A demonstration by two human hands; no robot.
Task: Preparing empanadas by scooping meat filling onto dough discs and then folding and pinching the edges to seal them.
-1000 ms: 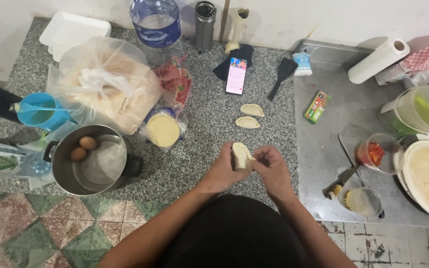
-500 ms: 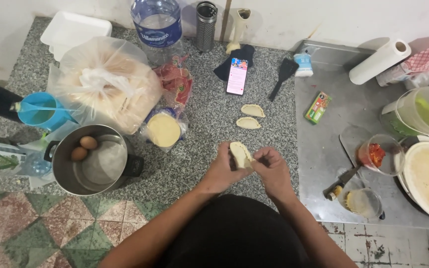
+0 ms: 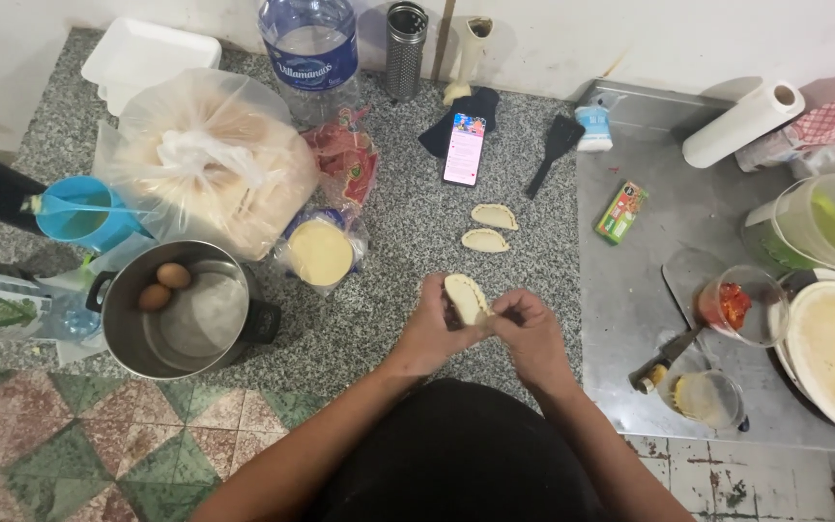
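Empanada [image 3: 465, 298], pale folded dough w/ crimped edge, sits above speckled granite desk [image 3: 408, 222], pinched between left hand [image 3: 434, 329] & right hand [image 3: 531, 333]; both grips closed on it. Around: big plastic bag of dough discs [image 3: 210, 164], steel pot [image 3: 181, 309] w/ two eggs, phone [image 3: 464, 148], two finished empanadas [image 3: 490, 228] just beyond.

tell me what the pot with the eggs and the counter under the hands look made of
The pot looks like brushed steel: grey, dull sheen, black handles. The counter looks like polished granite, going by its grey speckled grain, though it could be an imitation.
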